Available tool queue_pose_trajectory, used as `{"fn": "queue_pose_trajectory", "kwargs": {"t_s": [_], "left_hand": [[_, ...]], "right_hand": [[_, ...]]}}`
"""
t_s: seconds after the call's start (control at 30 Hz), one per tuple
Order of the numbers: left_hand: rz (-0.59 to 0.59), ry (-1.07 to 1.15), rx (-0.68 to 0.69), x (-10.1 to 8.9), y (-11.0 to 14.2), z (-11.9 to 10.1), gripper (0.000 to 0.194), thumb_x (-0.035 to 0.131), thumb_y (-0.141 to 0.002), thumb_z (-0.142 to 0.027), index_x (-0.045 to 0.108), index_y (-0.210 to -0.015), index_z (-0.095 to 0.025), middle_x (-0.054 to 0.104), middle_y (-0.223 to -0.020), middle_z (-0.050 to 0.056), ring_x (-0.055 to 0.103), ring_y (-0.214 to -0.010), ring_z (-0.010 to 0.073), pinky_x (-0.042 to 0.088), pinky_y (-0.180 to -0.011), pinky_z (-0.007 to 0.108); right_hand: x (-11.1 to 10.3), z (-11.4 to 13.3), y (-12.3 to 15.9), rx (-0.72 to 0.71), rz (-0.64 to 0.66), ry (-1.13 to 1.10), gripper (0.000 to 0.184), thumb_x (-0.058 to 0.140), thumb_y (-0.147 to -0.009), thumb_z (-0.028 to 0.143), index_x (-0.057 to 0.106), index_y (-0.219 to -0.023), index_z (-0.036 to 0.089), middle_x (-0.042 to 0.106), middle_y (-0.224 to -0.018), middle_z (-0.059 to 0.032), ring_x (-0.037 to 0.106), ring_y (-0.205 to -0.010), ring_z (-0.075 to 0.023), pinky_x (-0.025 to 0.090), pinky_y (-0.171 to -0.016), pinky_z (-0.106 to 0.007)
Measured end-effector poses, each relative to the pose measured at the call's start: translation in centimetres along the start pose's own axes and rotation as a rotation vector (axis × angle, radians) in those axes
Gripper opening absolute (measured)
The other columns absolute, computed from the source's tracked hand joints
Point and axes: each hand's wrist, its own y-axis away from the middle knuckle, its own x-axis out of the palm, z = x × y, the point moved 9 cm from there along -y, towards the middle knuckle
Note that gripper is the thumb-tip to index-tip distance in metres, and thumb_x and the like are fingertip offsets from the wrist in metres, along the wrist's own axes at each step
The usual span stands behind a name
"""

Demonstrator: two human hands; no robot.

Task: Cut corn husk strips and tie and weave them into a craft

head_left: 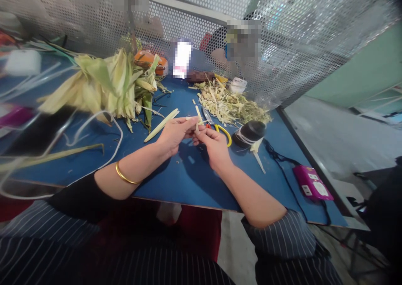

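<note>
My left hand point(176, 133) and my right hand point(215, 145) meet over the blue table, fingertips pinching thin strips of corn husk point(198, 116) between them. Both hands are closed on these pale strips; the parts under the fingers are hidden. Just beyond my right hand lie scissors point(223, 135) with yellow handles, their blades pointing away. A single folded corn husk point(161, 125) rests flat to the left of my left hand. Right of the scissors sits a black, rounded object point(250, 134) with pale string wound round it.
Dried corn husks point(108, 82) are heaped at the left, shredded husk pieces point(226, 101) at the back right. A lit phone point(181, 59) stands near the perforated metal screen point(201, 23). White cable point(117, 128) loops across the left; a purple power box point(312, 182) sits near the right edge.
</note>
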Motion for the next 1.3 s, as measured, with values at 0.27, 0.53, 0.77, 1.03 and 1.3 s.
{"fn": "queue_pose_trajectory", "kwargs": {"t_s": [0.27, 0.53, 0.77, 1.03, 1.3], "left_hand": [[-0.049, -0.019, -0.051, -1.0, 0.2, -0.6, 0.02, 0.071, -0.075, -0.029, 0.069, -0.082, -0.011, 0.072, -0.075, 0.009, 0.068, -0.068, 0.0146, 0.056, -0.071, 0.028], [-0.126, -0.085, -0.017, -1.6, 0.1, -1.0, 0.014, 0.071, -0.074, -0.025, 0.07, -0.08, -0.012, 0.07, -0.069, 0.006, 0.069, -0.073, 0.0153, 0.054, -0.074, 0.028], [-0.048, -0.192, -0.013, -0.9, 0.2, -1.3, 0.021, 0.073, -0.071, -0.033, 0.071, -0.078, -0.013, 0.068, -0.066, 0.005, 0.067, -0.069, 0.0144, 0.053, -0.073, 0.028], [-0.023, -0.226, -0.041, -0.2, 0.6, -1.0, 0.015, 0.072, -0.072, -0.028, 0.07, -0.071, -0.013, 0.069, -0.065, 0.005, 0.065, -0.065, 0.0137, 0.052, -0.072, 0.028], [0.014, -0.295, -0.007, -0.4, 0.4, -1.1, 0.02, 0.074, -0.07, -0.032, 0.07, -0.067, -0.013, 0.069, -0.064, 0.006, 0.063, -0.059, 0.0117, 0.052, -0.069, 0.026]], "right_hand": [[0.5, 1.6, 0.5, -0.102, 0.084, 0.223, 0.015, 0.055, -0.07, 0.015, 0.056, -0.055, 0.018, 0.059, -0.063, 0.0007, 0.054, -0.066, -0.0133, 0.042, -0.069, -0.029], [1.3, 1.8, 0.6, -0.096, 0.249, 0.499, 0.016, 0.054, -0.071, 0.017, 0.052, -0.055, 0.018, 0.053, -0.061, 0.0024, 0.047, -0.064, -0.0115, 0.037, -0.064, -0.027], [-2.0, 2.9, -0.4, -0.1, -0.032, 0.381, 0.019, 0.064, -0.076, 0.037, 0.062, -0.078, 0.019, 0.063, -0.069, -0.0001, 0.051, -0.06, -0.0107, 0.04, -0.059, -0.026], [-2.5, 2.3, -0.8, -0.152, -0.059, 0.382, 0.014, 0.062, -0.078, 0.032, 0.059, -0.071, 0.02, 0.06, -0.063, 0.0008, 0.051, -0.058, -0.011, 0.042, -0.058, -0.026], [-3.2, 3.0, -0.6, -0.232, -0.098, 0.467, 0.015, 0.058, -0.081, 0.033, 0.059, -0.073, 0.02, 0.061, -0.066, 0.0007, 0.054, -0.061, -0.0123, 0.043, -0.064, -0.029]]}}
